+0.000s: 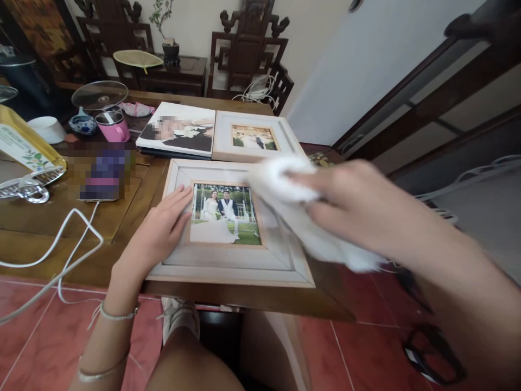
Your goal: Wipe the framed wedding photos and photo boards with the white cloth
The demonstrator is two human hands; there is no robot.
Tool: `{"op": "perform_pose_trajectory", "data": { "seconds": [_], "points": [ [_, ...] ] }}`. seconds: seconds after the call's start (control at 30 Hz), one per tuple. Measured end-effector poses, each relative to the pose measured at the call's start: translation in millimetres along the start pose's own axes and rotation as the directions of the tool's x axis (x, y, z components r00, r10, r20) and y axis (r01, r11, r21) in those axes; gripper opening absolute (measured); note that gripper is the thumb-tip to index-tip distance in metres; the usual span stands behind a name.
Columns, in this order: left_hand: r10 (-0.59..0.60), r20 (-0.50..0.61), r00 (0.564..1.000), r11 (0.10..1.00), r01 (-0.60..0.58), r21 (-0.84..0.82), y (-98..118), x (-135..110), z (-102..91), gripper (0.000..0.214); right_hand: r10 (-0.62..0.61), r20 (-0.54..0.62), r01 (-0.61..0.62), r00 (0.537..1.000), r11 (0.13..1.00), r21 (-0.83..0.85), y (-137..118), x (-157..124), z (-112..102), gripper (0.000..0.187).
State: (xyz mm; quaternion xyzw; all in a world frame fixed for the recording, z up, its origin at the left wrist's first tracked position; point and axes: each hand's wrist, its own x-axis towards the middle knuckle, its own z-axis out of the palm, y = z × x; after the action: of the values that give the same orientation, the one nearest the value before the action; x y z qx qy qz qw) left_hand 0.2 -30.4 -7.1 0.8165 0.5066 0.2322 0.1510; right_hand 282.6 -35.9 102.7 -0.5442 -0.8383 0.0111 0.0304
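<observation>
A pale wooden picture frame [228, 266] with a wedding photo lies flat at the near edge of a brown wooden table [122, 217]. My left hand [157, 233] rests flat on the frame's left side, fingers stretched out over its border. My right hand [358, 212], blurred by motion, is closed on a white cloth [293, 201] that touches the frame's upper right part. Behind it lie a second, smaller frame [254, 136] and a photo book [179, 130].
A pink mug [114, 127], a blue-and-white pot [81, 124], a white bowl [49, 129], a yellow tray [24, 144] and white cables [69, 239] occupy the table's left. Carved dark chairs [248, 60] stand behind. Red floor tiles [366, 353] lie below, with black glasses [433, 353] on them.
</observation>
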Motion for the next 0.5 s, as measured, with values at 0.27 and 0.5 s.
{"op": "perform_pose_trajectory", "data": {
  "seconds": [0.27, 0.5],
  "points": [
    [0.068, -0.034, 0.997, 0.997, -0.068, 0.023, -5.1, 2.2, 2.8, 0.043, -0.366, -0.436, 0.35, 0.822, 0.929, -0.119, -43.5, 89.0, 45.9, 0.045],
    [0.122, -0.064, 0.99, 0.992, -0.121, 0.025, -0.9, 6.6, -1.7, 0.037, -0.471, -0.071, 0.471, 0.879, 0.882, -0.02, -63.8, 102.5, 66.7, 0.049]
  ]
}}
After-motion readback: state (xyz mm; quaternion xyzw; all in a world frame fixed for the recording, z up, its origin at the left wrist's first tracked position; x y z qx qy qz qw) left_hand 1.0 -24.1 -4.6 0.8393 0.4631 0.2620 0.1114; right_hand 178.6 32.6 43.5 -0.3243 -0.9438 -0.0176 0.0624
